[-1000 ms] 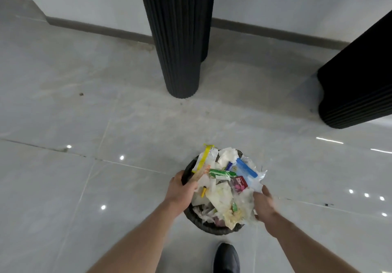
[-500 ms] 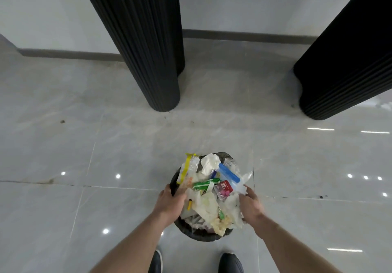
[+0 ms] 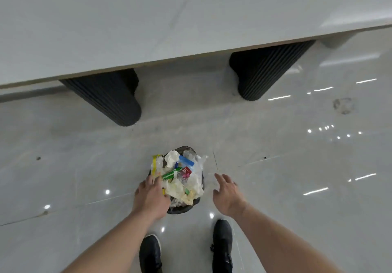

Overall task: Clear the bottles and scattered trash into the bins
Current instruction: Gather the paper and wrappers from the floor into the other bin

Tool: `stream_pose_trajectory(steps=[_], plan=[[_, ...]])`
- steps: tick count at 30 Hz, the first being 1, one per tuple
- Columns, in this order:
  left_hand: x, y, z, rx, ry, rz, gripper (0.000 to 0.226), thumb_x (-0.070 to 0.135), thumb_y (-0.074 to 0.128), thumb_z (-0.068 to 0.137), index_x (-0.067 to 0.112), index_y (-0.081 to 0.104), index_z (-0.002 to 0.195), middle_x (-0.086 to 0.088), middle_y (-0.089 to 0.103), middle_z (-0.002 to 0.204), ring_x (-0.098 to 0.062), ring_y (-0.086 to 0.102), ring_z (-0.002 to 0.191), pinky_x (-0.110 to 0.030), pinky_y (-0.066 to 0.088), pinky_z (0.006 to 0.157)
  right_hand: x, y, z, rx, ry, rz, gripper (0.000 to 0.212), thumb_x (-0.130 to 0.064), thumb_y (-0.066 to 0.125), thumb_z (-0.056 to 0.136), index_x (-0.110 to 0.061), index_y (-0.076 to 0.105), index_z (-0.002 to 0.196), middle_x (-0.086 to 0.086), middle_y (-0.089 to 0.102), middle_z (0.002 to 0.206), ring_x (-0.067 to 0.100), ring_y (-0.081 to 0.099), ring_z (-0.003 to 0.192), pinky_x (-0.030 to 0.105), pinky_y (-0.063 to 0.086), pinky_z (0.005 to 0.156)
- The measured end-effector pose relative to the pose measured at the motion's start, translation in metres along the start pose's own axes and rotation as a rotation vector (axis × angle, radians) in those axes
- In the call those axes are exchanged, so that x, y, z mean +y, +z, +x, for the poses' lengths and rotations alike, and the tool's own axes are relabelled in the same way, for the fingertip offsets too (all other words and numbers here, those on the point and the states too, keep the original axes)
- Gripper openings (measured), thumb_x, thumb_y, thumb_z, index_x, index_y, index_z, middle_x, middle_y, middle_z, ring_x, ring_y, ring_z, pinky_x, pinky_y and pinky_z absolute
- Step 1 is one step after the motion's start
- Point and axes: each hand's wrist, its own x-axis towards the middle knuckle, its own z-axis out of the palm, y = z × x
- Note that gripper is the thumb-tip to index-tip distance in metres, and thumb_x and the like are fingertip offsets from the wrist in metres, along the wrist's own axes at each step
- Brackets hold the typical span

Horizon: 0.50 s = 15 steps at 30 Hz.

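Two hands over one small round black bin [image 3: 184, 208], overfull, standing on the glossy grey tile floor [image 3: 297, 166] between the person and the pale worktop [image 3: 148, 28] on its two ribbed black pedestal legs [image 3: 114, 101].

Left hand [image 3: 151, 196]: grip laid over the bin's left rim, fingers reaching onto the heap of white tissue and clear plastic trash [image 3: 182, 184]. Fingertips are hidden against the yellow-striped wrapper [image 3: 156, 164], so can't tell if it pinches anything or just presses.

Right hand [image 3: 228, 194]: grip wide, fingers spread and straight, holding nothing, just beside the bin's right side, not touching.

Key relation: bin sits directly between the hands, slightly forward of the black shoes [image 3: 222, 243]. Left is on it; right has a short gap to close, inward and left. Bin axis upright, heap piled above the rim, with a blue strip [image 3: 186, 161] and a green wrapper [image 3: 170, 175] riding on top.

My read: either tamping or a two-hand lift. Risk: loose top layer spills if the bin tilts.
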Motion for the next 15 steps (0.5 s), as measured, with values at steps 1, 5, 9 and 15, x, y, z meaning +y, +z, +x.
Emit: stream_pose_trajectory(steps=[1,5,9,15], plan=[[0.013,-0.009,-0.009,0.004,0.044,0.055,0.062,0.04,0.048,0.092,0.021,0.034,0.15,-0.002,0.029,0.155,-0.029,0.038,0.135,-0.04,0.034,0.113,0.007,-0.009,-0.009,0.002,-0.005,-0.012,0.066,-0.024,0.041,0.099,-0.021,0.015,0.16,0.006,0.014,0.166,0.031,0.016,0.152,0.04,0.018,0.125],[0.069,-0.035,-0.031,-0.004,0.161,0.201,0.071,0.037,0.05,0.087,0.021,0.031,0.154,-0.003,0.019,0.162,-0.028,0.027,0.145,-0.041,0.026,0.119,0.042,-0.051,-0.034,0.037,-0.017,-0.027,0.068,-0.03,0.039,0.1,-0.02,0.01,0.16,0.008,0.012,0.167,0.029,0.009,0.153,0.042,0.016,0.125],[0.137,-0.051,-0.045,0.005,0.184,0.271,0.067,0.035,0.052,0.089,0.023,0.032,0.151,-0.005,0.015,0.164,-0.029,0.024,0.147,-0.041,0.021,0.121,0.089,-0.095,-0.053,0.043,-0.023,-0.074,0.067,-0.033,0.036,0.098,-0.023,0.009,0.158,0.008,0.007,0.167,0.032,0.007,0.153,0.05,0.022,0.121],[0.247,-0.067,-0.064,-0.004,0.213,0.263,0.069,0.036,0.05,0.092,0.02,0.028,0.155,-0.007,0.01,0.166,-0.031,0.016,0.15,-0.044,0.018,0.122,0.154,-0.177,-0.085,0.035,0.02,-0.084,0.067,-0.034,0.038,0.102,-0.025,0.006,0.16,0.005,-0.002,0.168,0.036,0.001,0.153,0.055,0.02,0.121]])
